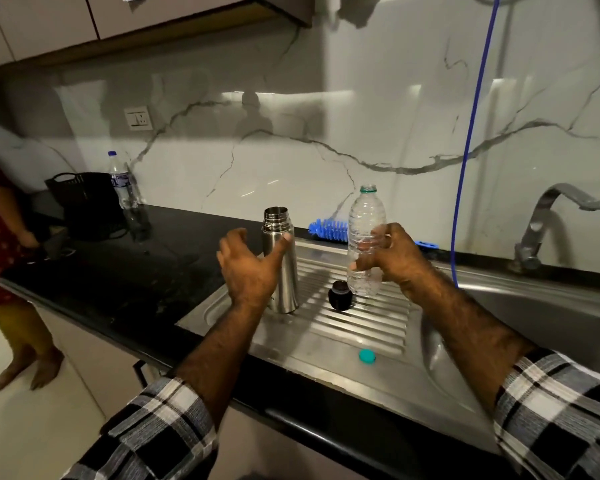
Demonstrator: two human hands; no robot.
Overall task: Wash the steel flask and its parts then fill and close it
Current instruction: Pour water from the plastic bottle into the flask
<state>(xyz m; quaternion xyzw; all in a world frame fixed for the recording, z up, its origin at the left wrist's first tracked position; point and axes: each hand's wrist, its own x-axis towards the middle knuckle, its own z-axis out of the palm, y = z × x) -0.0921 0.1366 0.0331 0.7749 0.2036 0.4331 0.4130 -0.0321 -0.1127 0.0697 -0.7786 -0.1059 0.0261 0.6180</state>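
I see the steel flask (280, 265) standing upright and uncapped on the ribbed drainboard (368, 327) of the sink, so its mouth is free to receive water. My left hand (248, 268) is beside it, the thumb touching the flask wall and the other fingers spread apart and a little bent; it does not grip yet, I judge it is about to steady the flask. My right hand (392, 258) holds the clear plastic bottle (365, 237) upright, the fingers clamped around its middle. This bottle is open at the top and has little water at the bottom, as far as I can tell. Its teal cap (367, 355) lies near the front edge of the drainboard, well apart. The dark flask stopper (341, 295) stands between the flask and the bottle, close at hand for closing later. The blue bottle brush (327, 230) lies behind, along the wall. Both forearms reach forward over the black bench (125, 285), wrists raised, the palms turned toward each other.
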